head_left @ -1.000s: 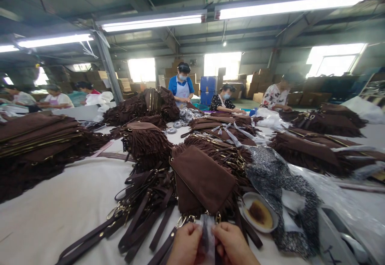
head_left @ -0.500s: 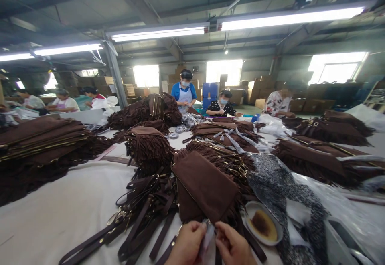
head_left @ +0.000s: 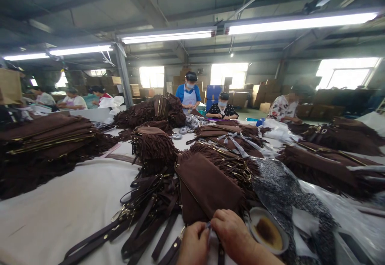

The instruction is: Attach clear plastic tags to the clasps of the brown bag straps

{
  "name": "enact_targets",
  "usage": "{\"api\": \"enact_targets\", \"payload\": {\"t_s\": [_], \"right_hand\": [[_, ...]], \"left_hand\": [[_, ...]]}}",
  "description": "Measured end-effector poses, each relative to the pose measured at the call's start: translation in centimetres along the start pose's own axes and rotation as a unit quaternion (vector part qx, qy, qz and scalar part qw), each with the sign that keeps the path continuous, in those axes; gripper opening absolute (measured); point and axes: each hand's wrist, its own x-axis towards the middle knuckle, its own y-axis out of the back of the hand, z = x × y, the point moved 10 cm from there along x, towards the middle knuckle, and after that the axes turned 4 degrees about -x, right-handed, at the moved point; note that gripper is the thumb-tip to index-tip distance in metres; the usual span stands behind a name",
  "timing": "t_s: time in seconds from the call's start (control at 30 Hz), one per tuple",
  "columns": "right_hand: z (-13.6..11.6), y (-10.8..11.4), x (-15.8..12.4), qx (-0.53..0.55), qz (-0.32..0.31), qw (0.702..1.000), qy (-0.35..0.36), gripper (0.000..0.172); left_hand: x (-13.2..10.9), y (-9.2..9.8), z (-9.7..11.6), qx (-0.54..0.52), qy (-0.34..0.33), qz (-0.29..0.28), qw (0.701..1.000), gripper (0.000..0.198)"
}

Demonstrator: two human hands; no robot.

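A brown fringed bag lies at the centre, its lower edge just beyond my hands. My left hand is closed in a pinch on a pale wrapped strip that shows between the hands. Close against it, my right hand has its fingers curled at the same spot, and what they hold is hidden. Brown straps with gold clasps lie in a heap to the left of my hands. To the right sits a white bowl with something yellow and brown inside.
Stacks of brown bags lie at left and right. Dark speckled cloth is beside the bowl. Beyond the table, a person in blue and a person in dotted clothing work.
My right hand has turned over and moved onto the pinch point, its back now facing up. Less of the pale strip shows. The whole view has shifted slightly.
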Motion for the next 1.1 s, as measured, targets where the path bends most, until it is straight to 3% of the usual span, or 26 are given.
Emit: {"api": "enact_targets", "payload": {"t_s": [0.2, 0.4, 0.7, 0.9, 1.1], "right_hand": [[0.2, -0.3, 1.8, 0.011, -0.119, 0.991, -0.053, 0.016], [0.2, -1.0, 2.6, 0.007, -0.162, 0.987, -0.012, 0.021], [0.3, -2.5, 2.4, -0.011, -0.177, 0.984, 0.008, 0.016], [-0.1, -2.8, 1.7, -0.019, -0.162, 0.987, 0.006, 0.016], [0.0, -2.7, 1.4, -0.030, -0.153, 0.988, -0.017, 0.016]], "left_hand": [[-0.6, 0.5, 1.2, 0.083, -0.049, 0.006, 0.995, 0.031], [-1.1, 0.6, 1.4, 0.115, -0.045, 0.001, 0.992, 0.033], [-0.5, 0.2, 1.0, 0.110, -0.018, -0.009, 0.994, 0.020], [-0.2, -0.9, -1.5, 0.031, 0.105, -0.047, 0.993, 0.020], [0.9, -1.6, -0.7, 0.118, 0.033, -0.095, 0.988, 0.035]]}}
